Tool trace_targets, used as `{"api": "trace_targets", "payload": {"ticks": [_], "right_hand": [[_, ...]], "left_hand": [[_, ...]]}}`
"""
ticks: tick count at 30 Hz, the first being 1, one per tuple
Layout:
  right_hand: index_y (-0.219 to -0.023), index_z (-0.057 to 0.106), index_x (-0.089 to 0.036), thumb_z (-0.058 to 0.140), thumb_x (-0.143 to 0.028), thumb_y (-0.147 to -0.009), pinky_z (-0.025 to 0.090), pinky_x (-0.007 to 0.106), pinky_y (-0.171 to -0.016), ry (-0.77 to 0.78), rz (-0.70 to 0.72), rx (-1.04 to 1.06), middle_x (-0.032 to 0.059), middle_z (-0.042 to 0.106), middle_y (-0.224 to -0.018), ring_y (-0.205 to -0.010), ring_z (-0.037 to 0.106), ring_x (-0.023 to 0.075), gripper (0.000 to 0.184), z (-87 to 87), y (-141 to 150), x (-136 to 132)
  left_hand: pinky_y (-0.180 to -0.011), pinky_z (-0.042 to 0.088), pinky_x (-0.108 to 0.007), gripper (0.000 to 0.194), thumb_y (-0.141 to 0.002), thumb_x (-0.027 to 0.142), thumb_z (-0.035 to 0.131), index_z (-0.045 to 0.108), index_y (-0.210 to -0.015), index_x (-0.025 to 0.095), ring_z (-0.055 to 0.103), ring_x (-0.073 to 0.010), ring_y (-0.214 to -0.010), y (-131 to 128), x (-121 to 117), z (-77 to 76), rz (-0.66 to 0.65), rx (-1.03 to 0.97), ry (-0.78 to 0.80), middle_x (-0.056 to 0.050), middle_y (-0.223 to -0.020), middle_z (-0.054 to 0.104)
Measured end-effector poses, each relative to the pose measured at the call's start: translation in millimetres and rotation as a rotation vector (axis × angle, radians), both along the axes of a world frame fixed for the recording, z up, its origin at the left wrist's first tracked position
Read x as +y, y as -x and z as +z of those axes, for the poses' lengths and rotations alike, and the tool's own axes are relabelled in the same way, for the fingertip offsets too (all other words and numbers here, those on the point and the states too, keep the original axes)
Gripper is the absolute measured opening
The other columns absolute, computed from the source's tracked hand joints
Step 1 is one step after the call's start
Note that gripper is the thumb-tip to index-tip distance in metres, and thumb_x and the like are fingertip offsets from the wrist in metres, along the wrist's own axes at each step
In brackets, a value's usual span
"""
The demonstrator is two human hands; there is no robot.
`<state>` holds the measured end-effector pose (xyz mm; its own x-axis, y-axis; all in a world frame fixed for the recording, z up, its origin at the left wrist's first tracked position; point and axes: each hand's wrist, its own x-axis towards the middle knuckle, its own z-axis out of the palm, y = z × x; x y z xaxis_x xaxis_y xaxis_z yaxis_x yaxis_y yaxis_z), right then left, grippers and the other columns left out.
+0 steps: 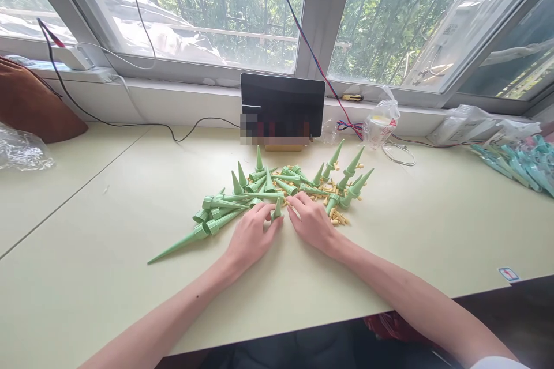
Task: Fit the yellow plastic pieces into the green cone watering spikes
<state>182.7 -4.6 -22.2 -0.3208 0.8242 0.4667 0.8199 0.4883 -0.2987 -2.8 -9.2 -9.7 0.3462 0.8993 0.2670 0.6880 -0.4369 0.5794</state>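
A heap of green cone-shaped plastic spikes (277, 184) lies in the middle of the pale table (108, 242), mixed with small yellow pieces (335, 216). My left hand (253, 236) rests at the near edge of the heap, its fingers pinched around one small green cone (277, 210) that stands upright. My right hand (312, 223) lies just to the right of it, fingers curled down onto the table beside the yellow pieces and touching the cone's side. A long row of nested green spikes (190, 237) stretches out to the left.
A dark tablet (282, 105) stands on a wooden stand behind the heap. Cables run along the windowsill. A plastic bag (381, 121) sits at the back right, teal parts (515, 164) at the far right, a brown bag (34, 104) at the far left.
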Motion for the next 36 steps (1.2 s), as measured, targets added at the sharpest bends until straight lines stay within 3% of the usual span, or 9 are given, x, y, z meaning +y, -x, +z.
{"api": "trace_targets", "payload": {"ticks": [7, 16, 22, 27, 31, 36], "right_hand": [[-0.116, 0.061, -0.019, 0.045, -0.019, -0.099, 0.035, 0.024, -0.053, 0.075, -0.040, -0.103, 0.0057, 0.059, -0.093, -0.066, 0.057, 0.0125, 0.024, -1.4, -0.7, 1.2], [-0.109, 0.062, -0.020, 0.046, -0.018, -0.097, 0.031, 0.024, -0.049, 0.038, -0.023, -0.078, 0.0053, 0.055, -0.090, -0.060, 0.052, 0.0120, 0.020, -1.8, -1.5, 2.5], [-0.102, 0.063, -0.019, 0.047, -0.017, -0.097, 0.032, 0.024, -0.051, 0.021, -0.012, -0.042, 0.0048, 0.056, -0.089, -0.060, 0.051, 0.0114, 0.017, -2.7, -1.5, 3.3], [-0.093, 0.062, -0.017, 0.046, -0.017, -0.097, 0.032, 0.024, -0.053, 0.017, -0.035, -0.037, 0.0051, 0.058, -0.089, -0.063, 0.054, 0.0124, 0.016, -1.6, -1.3, 2.5], [-0.107, 0.061, -0.018, 0.046, -0.020, -0.098, 0.032, 0.025, -0.053, 0.040, -0.061, -0.066, 0.0054, 0.062, -0.088, -0.066, 0.058, 0.0148, 0.017, -1.1, -0.9, 2.4], [-0.095, 0.059, -0.018, 0.048, -0.023, -0.097, 0.031, 0.025, -0.053, 0.095, -0.063, -0.129, 0.0043, 0.065, -0.081, -0.064, 0.059, 0.0157, 0.012, -1.1, -0.9, 3.0]], "left_hand": [[-0.061, 0.039, -0.028, 0.018, -0.096, 0.030, 0.048, 0.050, -0.081, 0.020, 0.048, -0.0140, -0.062, -1.3, -0.1, 3.3, 0.015, -0.091, -0.020, 0.000, -0.080, 0.052], [-0.066, 0.044, -0.028, 0.017, -0.097, 0.025, 0.042, 0.054, -0.086, 0.019, 0.055, -0.0153, -0.070, -0.8, 1.0, 2.4, -0.030, -0.129, -0.028, -0.005, -0.096, 0.056], [-0.067, 0.045, -0.029, 0.015, -0.096, 0.022, 0.042, 0.056, -0.094, 0.020, 0.058, -0.0169, -0.073, -1.2, 2.6, 2.6, -0.031, -0.140, -0.031, -0.005, -0.095, 0.061], [-0.069, 0.047, -0.030, 0.021, -0.097, 0.023, 0.042, 0.056, -0.112, 0.020, 0.060, -0.0175, -0.074, -0.6, 3.0, 1.6, -0.005, -0.179, 0.003, -0.006, -0.098, 0.067], [-0.070, 0.048, -0.030, 0.022, -0.097, 0.022, 0.042, 0.056, -0.113, 0.020, 0.061, -0.0173, -0.073, -0.7, 2.6, 1.1, -0.016, -0.198, 0.008, -0.005, -0.094, 0.067], [-0.071, 0.048, -0.030, 0.023, -0.096, 0.023, 0.043, 0.057, -0.114, 0.020, 0.061, -0.0180, -0.074, -1.1, 2.3, 1.4, -0.021, -0.191, 0.013, -0.004, -0.090, 0.066]]}}
